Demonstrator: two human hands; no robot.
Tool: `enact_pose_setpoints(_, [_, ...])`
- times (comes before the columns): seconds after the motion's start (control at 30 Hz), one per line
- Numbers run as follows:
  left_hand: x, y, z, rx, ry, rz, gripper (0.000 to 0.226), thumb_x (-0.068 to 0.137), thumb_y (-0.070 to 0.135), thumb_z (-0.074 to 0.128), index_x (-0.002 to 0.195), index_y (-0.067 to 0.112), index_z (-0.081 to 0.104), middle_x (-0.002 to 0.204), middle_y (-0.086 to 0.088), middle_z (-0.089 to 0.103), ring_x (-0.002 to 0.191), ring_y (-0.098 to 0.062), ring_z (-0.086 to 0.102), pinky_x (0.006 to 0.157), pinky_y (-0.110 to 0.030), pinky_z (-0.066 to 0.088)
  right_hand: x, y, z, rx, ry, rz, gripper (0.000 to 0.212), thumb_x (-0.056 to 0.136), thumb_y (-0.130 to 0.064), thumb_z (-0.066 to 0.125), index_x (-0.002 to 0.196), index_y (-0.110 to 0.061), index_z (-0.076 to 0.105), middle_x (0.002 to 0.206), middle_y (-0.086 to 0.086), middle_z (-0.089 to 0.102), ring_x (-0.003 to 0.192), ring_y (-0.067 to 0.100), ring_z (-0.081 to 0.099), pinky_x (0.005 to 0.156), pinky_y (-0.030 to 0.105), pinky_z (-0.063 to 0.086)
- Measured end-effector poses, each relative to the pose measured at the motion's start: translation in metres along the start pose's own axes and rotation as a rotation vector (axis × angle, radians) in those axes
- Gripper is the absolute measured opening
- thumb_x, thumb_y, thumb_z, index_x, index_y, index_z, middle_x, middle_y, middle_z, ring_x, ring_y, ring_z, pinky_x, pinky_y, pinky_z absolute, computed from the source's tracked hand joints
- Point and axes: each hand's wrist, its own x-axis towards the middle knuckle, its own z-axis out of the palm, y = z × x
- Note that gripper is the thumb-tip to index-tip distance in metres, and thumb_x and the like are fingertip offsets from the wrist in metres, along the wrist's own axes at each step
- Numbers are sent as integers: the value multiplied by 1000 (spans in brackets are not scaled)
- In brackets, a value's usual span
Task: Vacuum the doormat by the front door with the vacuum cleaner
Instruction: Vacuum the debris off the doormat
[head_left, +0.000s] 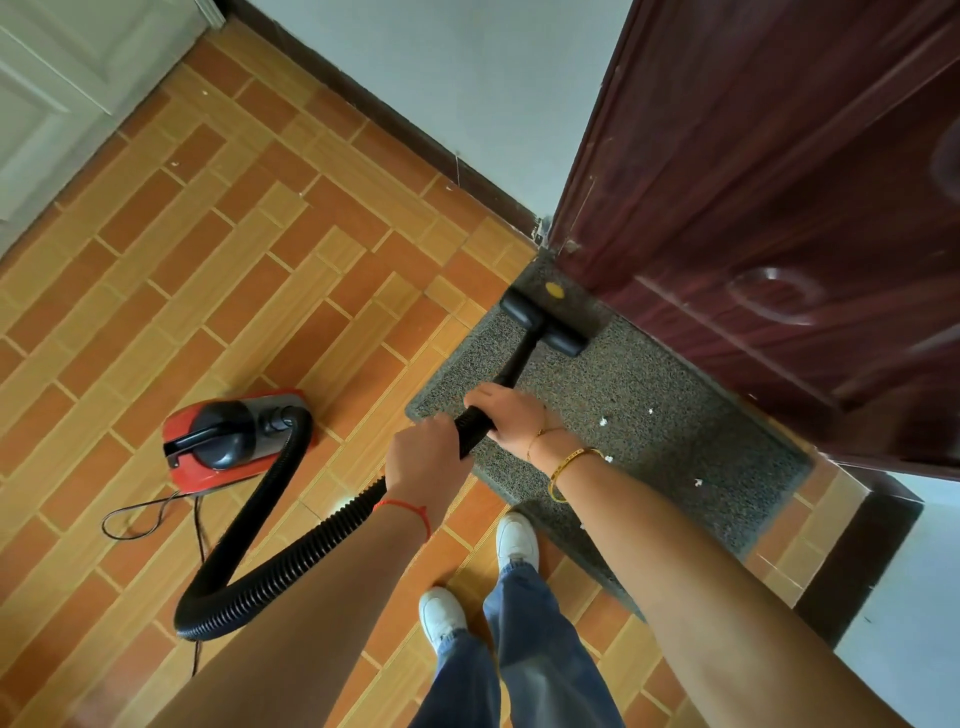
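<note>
One red vacuum cleaner (228, 436) sits on the brick-patterned tile floor (208, 249), its ribbed black hose (291, 551) looping to both hands. The left hand (423, 462) and right hand (511, 418) each keep a closed grip around the hose, while the flat black nozzle (543, 322) rests on the speckled grey doormat (649, 415) beside the dark red door (779, 208). About four white scraps (602, 421) lie on the mat.

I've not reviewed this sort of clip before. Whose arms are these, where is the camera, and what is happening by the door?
There is only one picture, taken by a wide-angle camera worn on a person's head, looking down at their own arms and feet. Both hands hold the black vacuum hose: the left hand further back, the right hand in a closed grip nearer the wand. The floor nozzle rests on the far corner of the grey doormat, beside the dark red door. A few white scraps lie on the mat. The red vacuum cleaner sits on the tiled floor to the left.
</note>
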Motion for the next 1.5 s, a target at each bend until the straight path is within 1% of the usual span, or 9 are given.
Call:
enact_pose_setpoints(0.17, [-37,-40,12,70,-21,13,23,93,32,51,105,13,54,63,6,39,48,-10,39,42,-22,28,-8,-49,28,17,-44,6,33,88,-3,56,119,-13,51,125,3,54,106,29,61,86,45,53])
enact_pose_setpoints(0.37, [-92,-87,32,114,-30,39,27,93,37,50,107,14,54,64,6,40,58,-14,48,52,-25,39,-31,-109,66,41,-37,-9,32,89,-3,53,119,-14,51,125,2,53,103,29,61,80,41,53])
enact_pose_setpoints(0.57, [-139,-127,52,123,-28,39,26,93,36,50,107,15,54,71,5,47,62,-16,52,57,-25,44,-43,-160,105,25,-64,-33,31,86,-4,57,114,-14,50,114,4,56,100,27,60,72,40,55])
enact_pose_setpoints(0.67, [-155,-145,58,141,-30,36,26,93,36,50,108,16,53,75,5,50,64,-15,54,60,-25,47,-44,-181,116,20,-76,-48,33,86,-10,60,116,-14,50,115,4,56,102,26,59,72,38,53])
enact_pose_setpoints(0.83, [-163,-165,59,218,-34,43,26,94,36,49,109,16,52,74,5,47,64,-17,52,58,-26,42,-48,-201,123,71,-74,-92,48,84,-22,64,128,-19,43,114,5,56,101,24,59,70,34,50])
enact_pose_setpoints(0.9, [-163,-165,60,222,-37,47,26,93,36,49,109,16,52,74,5,47,64,-17,53,58,-26,44,-47,-204,120,57,-73,-86,49,84,-22,63,129,-20,42,109,7,56,95,24,59,66,32,47])
enact_pose_setpoints(1.03, [-158,-159,63,189,-31,45,24,92,37,49,106,17,52,72,5,49,65,-16,56,60,-27,49,-40,-202,113,-17,-87,-101,21,86,-22,59,104,-12,56,102,7,56,89,24,60,68,30,49])
enact_pose_setpoints(1.3, [-136,-129,59,130,-47,19,24,92,38,47,104,17,51,69,7,45,63,-17,55,57,-26,45,-32,-169,94,-88,-130,-144,13,90,-15,55,102,-9,55,102,8,61,94,26,62,70,34,48])
enact_pose_setpoints(1.5, [-89,-69,47,45,-39,27,22,92,33,48,104,15,52,69,5,44,61,-18,50,55,-28,40,-22,-98,65,-86,-114,-123,8,91,-11,51,98,-10,54,104,7,60,99,24,59,75,37,55])
